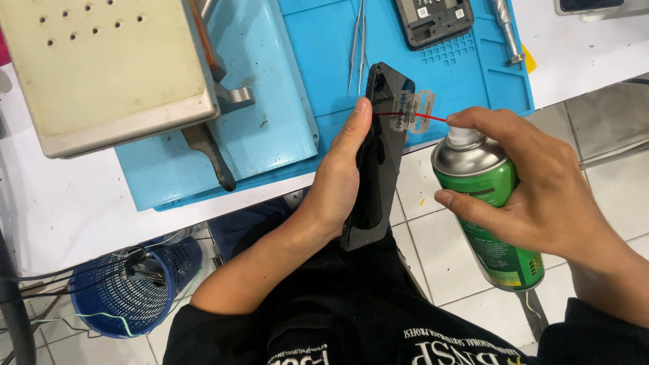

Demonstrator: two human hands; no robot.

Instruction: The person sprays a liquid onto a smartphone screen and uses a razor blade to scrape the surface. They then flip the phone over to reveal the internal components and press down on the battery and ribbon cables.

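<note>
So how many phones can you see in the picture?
2 for sure. A black phone is held edge-up in the left hand, and an opened phone frame lies on the blue mat. A cut-off device at the top corner may be another.

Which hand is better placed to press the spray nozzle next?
Right hand: it grips the green spray can, forefinger on the nozzle, red straw at the razor blade. Left hand is occupied holding the black phone.

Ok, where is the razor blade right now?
In the head view, the razor blade sits wedged at the top edge of the black phone in the left hand, beside the spray can's red straw.
</note>
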